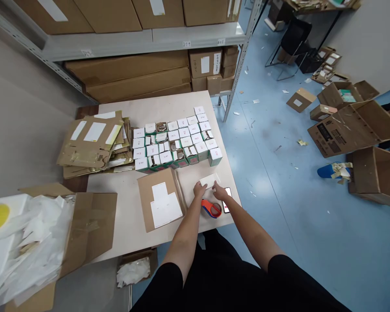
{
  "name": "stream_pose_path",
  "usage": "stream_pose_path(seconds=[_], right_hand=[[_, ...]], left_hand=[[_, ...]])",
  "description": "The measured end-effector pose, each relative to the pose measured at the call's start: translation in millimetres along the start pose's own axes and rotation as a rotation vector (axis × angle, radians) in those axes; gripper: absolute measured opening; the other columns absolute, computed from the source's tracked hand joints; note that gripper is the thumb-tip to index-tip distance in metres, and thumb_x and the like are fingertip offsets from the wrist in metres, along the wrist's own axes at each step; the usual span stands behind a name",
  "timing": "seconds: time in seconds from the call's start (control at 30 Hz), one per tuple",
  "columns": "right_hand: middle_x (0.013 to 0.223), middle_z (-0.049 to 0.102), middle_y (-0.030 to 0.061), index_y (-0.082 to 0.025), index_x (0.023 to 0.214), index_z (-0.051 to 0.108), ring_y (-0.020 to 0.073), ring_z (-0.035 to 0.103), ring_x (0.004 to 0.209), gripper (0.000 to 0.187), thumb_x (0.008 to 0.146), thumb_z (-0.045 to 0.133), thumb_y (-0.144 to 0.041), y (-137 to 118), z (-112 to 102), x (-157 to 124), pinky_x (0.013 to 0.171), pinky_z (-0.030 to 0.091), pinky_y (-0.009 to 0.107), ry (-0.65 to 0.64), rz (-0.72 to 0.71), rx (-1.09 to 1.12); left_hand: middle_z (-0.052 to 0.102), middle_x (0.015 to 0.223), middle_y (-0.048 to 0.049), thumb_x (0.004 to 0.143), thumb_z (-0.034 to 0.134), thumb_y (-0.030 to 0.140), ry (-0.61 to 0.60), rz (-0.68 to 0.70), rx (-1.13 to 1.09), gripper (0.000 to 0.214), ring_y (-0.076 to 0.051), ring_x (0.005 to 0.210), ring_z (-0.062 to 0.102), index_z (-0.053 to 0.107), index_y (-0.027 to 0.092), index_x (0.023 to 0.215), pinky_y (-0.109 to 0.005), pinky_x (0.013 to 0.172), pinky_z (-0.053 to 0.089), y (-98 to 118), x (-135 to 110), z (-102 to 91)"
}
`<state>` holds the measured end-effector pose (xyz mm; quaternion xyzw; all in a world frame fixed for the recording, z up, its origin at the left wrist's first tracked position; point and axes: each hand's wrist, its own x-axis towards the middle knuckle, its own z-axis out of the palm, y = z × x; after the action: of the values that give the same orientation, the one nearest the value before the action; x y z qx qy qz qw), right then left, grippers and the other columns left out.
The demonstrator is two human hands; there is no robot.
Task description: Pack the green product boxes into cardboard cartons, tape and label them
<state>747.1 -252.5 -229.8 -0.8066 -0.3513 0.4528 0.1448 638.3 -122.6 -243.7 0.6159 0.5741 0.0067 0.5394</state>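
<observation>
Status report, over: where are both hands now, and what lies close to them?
Left hand and right hand both on the flat white box, grip unclear. Red tape dispenser and phone beside them. Rows of small boxes behind, apart.

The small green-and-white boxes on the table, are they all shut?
No. Most small green-and-white boxes show shut white tops, but several stand open, with shiny grey contents visible.

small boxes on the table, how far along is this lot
Done: most small boxes in the block show closed white tops. In hand: the left hand and right hand both touch a flat white piece near the table edge, beside the tape roll; the grip is unclear. Left: several open boxes in the block show metal parts inside.
</observation>
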Motion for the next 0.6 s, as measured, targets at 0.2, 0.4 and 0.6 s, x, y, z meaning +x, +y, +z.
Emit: stream_pose_path(seconds=[0.2, 0.4, 0.6], right_hand=[[0.142, 0.064, 0.0050, -0.027, 0.142, 0.053, 0.0241, 0.067, 0.114, 0.063, 0.081, 0.056, -0.010, -2.5, -3.2, -1.6, 0.090, 0.050, 0.031, -0.047, -0.044, 0.039], [0.126, 0.071, 0.0055, -0.025, 0.129, 0.062, 0.0213, 0.069, 0.104, 0.044, 0.087, 0.055, -0.015, 0.1, -4.5, -14.3, 0.088, 0.050, 0.029, 0.134, -0.033, 0.167], [0.125, 0.069, 0.0118, -0.021, 0.129, 0.060, 0.0248, 0.068, 0.105, 0.050, 0.085, 0.061, -0.043, 1.8, -14.2, -25.8, 0.087, 0.052, 0.033, 0.489, 0.130, 0.510]], left_hand=[[0.076, 0.117, -0.0140, 0.077, 0.080, 0.032, 0.098, -0.102, 0.065, 0.040, -0.025, 0.105, 0.072, 0.069, 0.016, 0.113, -0.031, 0.089, 0.052, 5.4, -6.1, 1.5], [0.079, 0.100, -0.0096, 0.075, 0.080, 0.022, 0.106, -0.019, 0.018, 0.021, -0.023, 0.093, 0.073, 0.072, 0.019, 0.094, -0.029, 0.082, 0.052, 14.9, -22.6, -9.8], [0.078, 0.092, -0.0099, 0.074, 0.081, 0.026, 0.075, 0.121, -0.195, 0.021, -0.023, 0.091, 0.073, 0.074, 0.017, 0.091, -0.032, 0.086, 0.053, 16.4, -41.0, -26.6]])
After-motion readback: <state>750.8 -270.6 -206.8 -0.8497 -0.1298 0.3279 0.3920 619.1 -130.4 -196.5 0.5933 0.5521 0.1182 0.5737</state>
